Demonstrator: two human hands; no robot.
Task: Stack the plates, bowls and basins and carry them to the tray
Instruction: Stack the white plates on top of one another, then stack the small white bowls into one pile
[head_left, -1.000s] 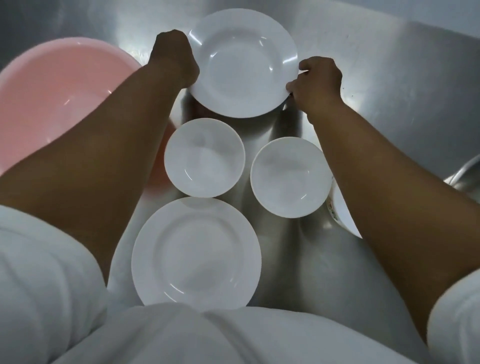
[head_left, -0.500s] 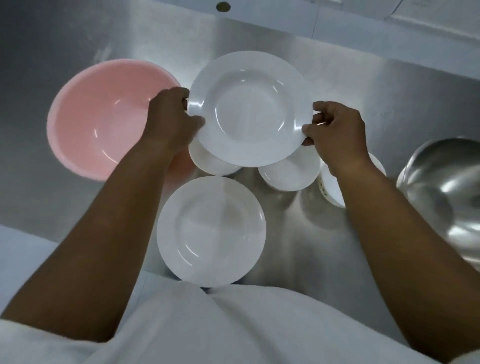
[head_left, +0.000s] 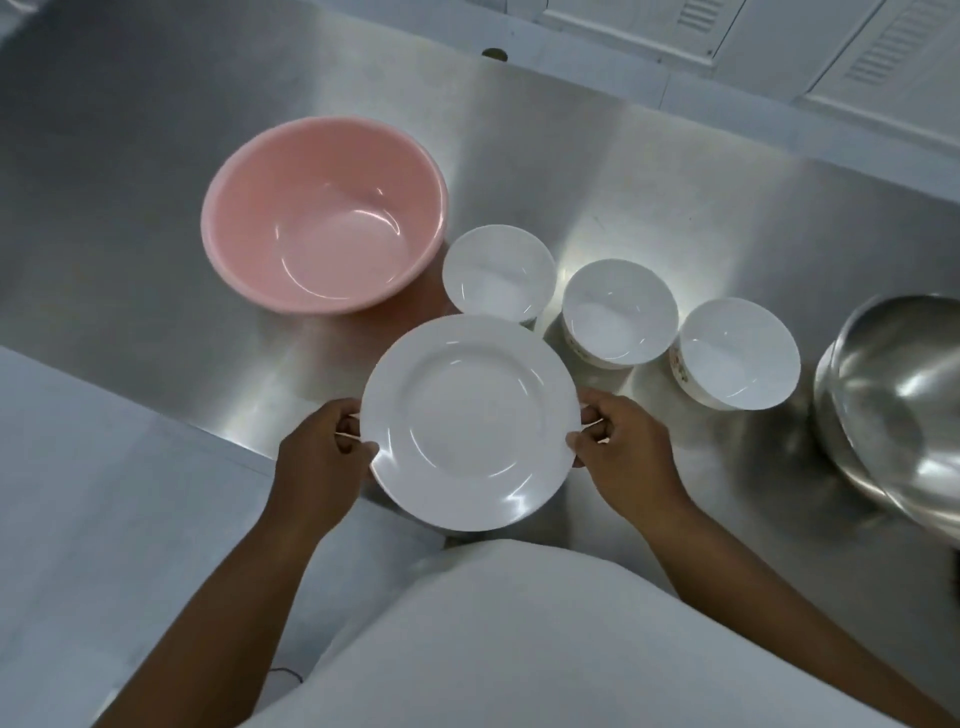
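Note:
A white plate (head_left: 470, 421) is held by its rim near the front edge of the steel table, my left hand (head_left: 322, 457) on its left side and my right hand (head_left: 623, 457) on its right. It covers the spot where the second plate lay; that plate is hidden. Behind it stand three white bowls in a row: left bowl (head_left: 498, 273), middle bowl (head_left: 618, 312), right bowl (head_left: 737, 361). A pink basin (head_left: 324, 213) sits at the left and a steel basin (head_left: 904, 395) at the right edge.
The steel table (head_left: 675, 171) stretches back to a white wall with vents (head_left: 753, 31). My white apron (head_left: 519, 634) fills the lower part of the view. Floor shows at the lower left (head_left: 104, 493).
Both hands lifted the far plate, carried it back toward me over the bowls and brought it down over the near plate. The camera view also tilted up.

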